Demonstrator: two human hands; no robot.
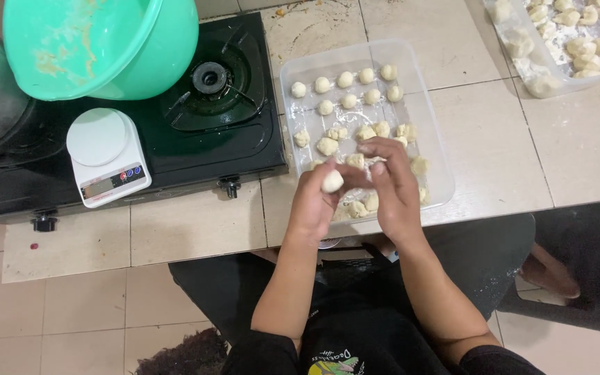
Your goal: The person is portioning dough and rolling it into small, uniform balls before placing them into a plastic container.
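One dough ball (332,181) sits pinched between our hands, the left hand (314,201) cupped under it and the right hand (390,182) closing its fingers over it. We hold it just above the clear plastic tray (433,132) of dough pieces (348,101) on the tiled desk (480,118). A white kitchen scale (107,155) rests on the black gas stove (196,139) to the left.

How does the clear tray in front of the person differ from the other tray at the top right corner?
The near tray lies whole in view on the tiled counter; the far tray is cut off by the picture's edge. The near tray holds small dough pieces, the rounder ones set apart in rows; the far tray holds rougher dough lumps heaped close. Both hands work over the near tray, none over the far one. Both are clear plastic.
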